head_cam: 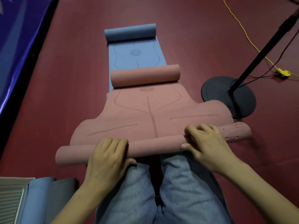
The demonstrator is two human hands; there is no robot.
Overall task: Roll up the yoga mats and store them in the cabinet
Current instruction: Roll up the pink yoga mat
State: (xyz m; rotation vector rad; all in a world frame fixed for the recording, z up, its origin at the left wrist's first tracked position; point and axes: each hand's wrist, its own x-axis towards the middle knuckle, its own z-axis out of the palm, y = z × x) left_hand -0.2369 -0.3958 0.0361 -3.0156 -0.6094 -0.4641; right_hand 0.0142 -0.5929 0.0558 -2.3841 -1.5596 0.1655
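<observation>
A pink yoga mat (145,113) lies on the dark red floor in front of my knees, its near end wound into a thin roll (153,146) and its far end curled up (144,75). My left hand (106,157) presses on the roll left of centre. My right hand (205,143) grips it right of centre, fingers over the top. Beyond it lies a blue yoga mat (134,54), partly under the pink one, its far end curled (130,32).
A black stand with a round base (229,96) sits at the right, touching the pink mat's edge. A yellow cable (252,44) and plug (282,72) run behind it. Blue and grey rolled mats (48,199) lie at the lower left beside a slatted panel (9,202). A blue padded wall (17,38) runs along the left.
</observation>
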